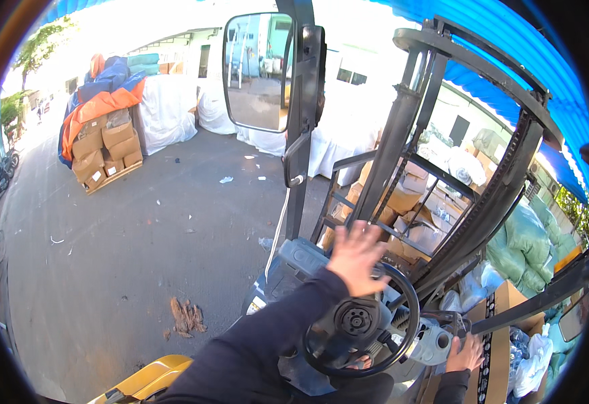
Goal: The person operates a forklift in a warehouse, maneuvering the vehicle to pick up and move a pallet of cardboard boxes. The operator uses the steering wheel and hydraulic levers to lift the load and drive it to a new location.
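Observation:
I am seated at the controls of a forklift. My left hand (pixel 358 259) is spread over the upper part of the black steering wheel (pixel 415 306), fingers stretched out and palm down. Whether the palm presses on the rim cannot be made out. To the right of the wheel, my right hand (pixel 464 354) reaches forward with its fingers apart. It is close to the dark control levers (pixel 461 327) beside the grey console (pixel 433 345), and any contact with them is unclear. Neither hand shows an object in its grasp.
The forklift's black mast (pixel 402 114) rises ahead, with stacked cartons and bundles (pixel 409 192) beyond it. A mirror (pixel 257 71) hangs at the front post. Tarp-covered cartons (pixel 106 145) stand on a pallet far left. Green sacks (pixel 527 236) and an open carton (pixel 500 337) lie right.

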